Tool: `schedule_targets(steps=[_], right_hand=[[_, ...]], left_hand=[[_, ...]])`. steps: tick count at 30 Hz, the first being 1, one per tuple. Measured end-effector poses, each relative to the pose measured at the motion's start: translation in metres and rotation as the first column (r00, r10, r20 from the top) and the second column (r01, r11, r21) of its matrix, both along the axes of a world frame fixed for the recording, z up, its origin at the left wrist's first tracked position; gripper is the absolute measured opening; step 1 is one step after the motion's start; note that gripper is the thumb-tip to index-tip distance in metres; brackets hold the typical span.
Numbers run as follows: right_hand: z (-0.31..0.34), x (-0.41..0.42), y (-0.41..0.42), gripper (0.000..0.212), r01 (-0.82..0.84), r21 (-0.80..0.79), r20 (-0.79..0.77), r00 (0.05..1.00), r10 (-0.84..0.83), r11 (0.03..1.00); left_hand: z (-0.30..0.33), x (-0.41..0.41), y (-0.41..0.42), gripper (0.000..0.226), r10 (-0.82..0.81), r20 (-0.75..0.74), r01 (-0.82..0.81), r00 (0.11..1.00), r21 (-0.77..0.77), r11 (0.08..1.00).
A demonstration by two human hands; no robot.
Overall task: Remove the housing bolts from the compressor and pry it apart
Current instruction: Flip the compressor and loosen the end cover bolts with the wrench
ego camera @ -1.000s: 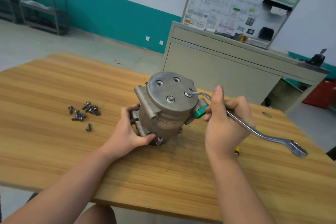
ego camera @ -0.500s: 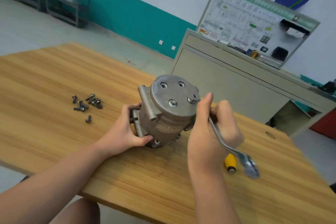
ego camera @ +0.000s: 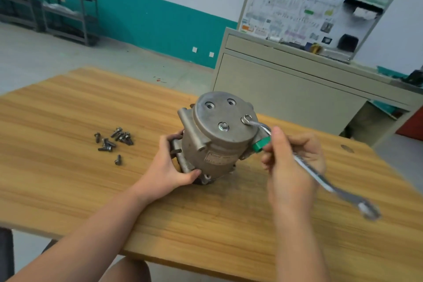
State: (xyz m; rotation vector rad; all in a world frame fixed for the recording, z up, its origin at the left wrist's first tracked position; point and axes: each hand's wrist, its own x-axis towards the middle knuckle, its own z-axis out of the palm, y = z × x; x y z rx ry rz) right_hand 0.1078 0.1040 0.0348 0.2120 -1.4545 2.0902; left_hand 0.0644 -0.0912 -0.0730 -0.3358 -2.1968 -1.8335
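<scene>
A grey metal compressor (ego camera: 219, 135) stands tilted on the wooden table (ego camera: 68, 185), its round end cover facing up. Two bolt holes at the cover's far side are empty. One bolt (ego camera: 223, 126) sits in the cover near its front. My left hand (ego camera: 170, 167) grips the compressor's lower left flange. My right hand (ego camera: 295, 165) holds a silver ring wrench (ego camera: 325, 181), whose ring end sits over the right bolt (ego camera: 247, 119). The handle slants down to the right. A green plug (ego camera: 261, 144) juts from the compressor's right side.
Several loose bolts (ego camera: 114, 142) lie in a cluster on the table left of the compressor. A beige cabinet (ego camera: 286, 94) with a display board stands behind the table. Metal shelving (ego camera: 57, 14) stands at the far left wall.
My right hand swung the wrench handle toward me half a second ago, then back out to the right, with its ring end staying at the same bolt. My left hand kept its grip.
</scene>
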Motion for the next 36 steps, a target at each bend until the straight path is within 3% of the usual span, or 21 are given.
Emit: schedule_targets(steps=[3, 7, 11, 14, 17, 20, 22, 25, 27, 31, 35, 36], right_hand=[[0.024, -0.018, 0.033, 0.026, -0.338, -0.061, 0.209, 0.916, 0.343, 0.939], [0.055, -0.062, 0.059, 0.020, -0.566, 0.017, 0.426, 0.750, 0.506, 0.824], [0.060, -0.094, 0.045, 0.049, -0.776, -0.124, 0.372, 0.542, 0.754, 0.619], [0.061, -0.101, 0.031, 0.046, -0.774, -0.153, 0.242, 0.574, 0.783, 0.615], [0.064, -0.097, 0.032, 0.038, -0.647, -0.256, 0.081, 0.726, 0.683, 0.718], [0.058, -0.077, 0.031, 0.045, -0.340, -0.144, 0.013, 0.938, 0.345, 0.929], [0.049, -0.059, 0.027, 0.049, -0.105, -0.020, -0.026, 0.994, 0.104, 0.994], [0.033, -0.038, 0.016, 0.047, 0.209, 0.164, -0.100, 0.976, -0.194, 0.964], [0.022, -0.028, 0.007, 0.047, 0.319, 0.194, -0.178, 0.941, -0.286, 0.928], [0.010, -0.016, -0.011, 0.042, 0.431, 0.225, -0.320, 0.880, -0.352, 0.874], [-0.001, -0.009, -0.024, 0.042, 0.574, 0.340, -0.512, 0.777, -0.365, 0.745], [-0.005, -0.007, -0.026, 0.043, 0.629, 0.396, -0.557, 0.744, -0.369, 0.669]], left_hand=[[0.001, -0.001, -0.003, 0.085, -0.012, 0.006, 0.012, 1.000, -0.017, 1.000], [0.002, 0.000, -0.004, 0.083, -0.017, 0.006, 0.018, 1.000, -0.027, 0.999], [-0.001, -0.001, -0.005, 0.084, -0.020, 0.005, 0.020, 1.000, -0.029, 0.999], [-0.003, -0.003, -0.005, 0.084, -0.027, 0.000, 0.027, 1.000, -0.027, 0.999], [-0.002, -0.003, -0.005, 0.086, -0.035, 0.010, 0.035, 0.999, -0.019, 0.999], [-0.001, -0.002, -0.006, 0.092, -0.033, 0.012, 0.033, 0.999, -0.024, 0.999], [0.000, -0.002, -0.005, 0.098, -0.033, 0.018, 0.034, 0.999, -0.031, 0.999], [0.001, -0.002, -0.005, 0.096, -0.036, 0.031, 0.037, 0.999, -0.033, 0.999], [0.001, -0.001, -0.005, 0.093, -0.035, 0.034, 0.036, 0.999, -0.031, 0.999], [0.002, 0.001, -0.004, 0.093, -0.037, 0.041, 0.038, 0.998, -0.022, 0.999], [0.003, 0.002, -0.004, 0.096, -0.041, 0.056, 0.042, 0.998, -0.021, 0.999], [0.003, 0.002, -0.004, 0.095, -0.038, 0.056, 0.040, 0.998, -0.020, 0.999]])
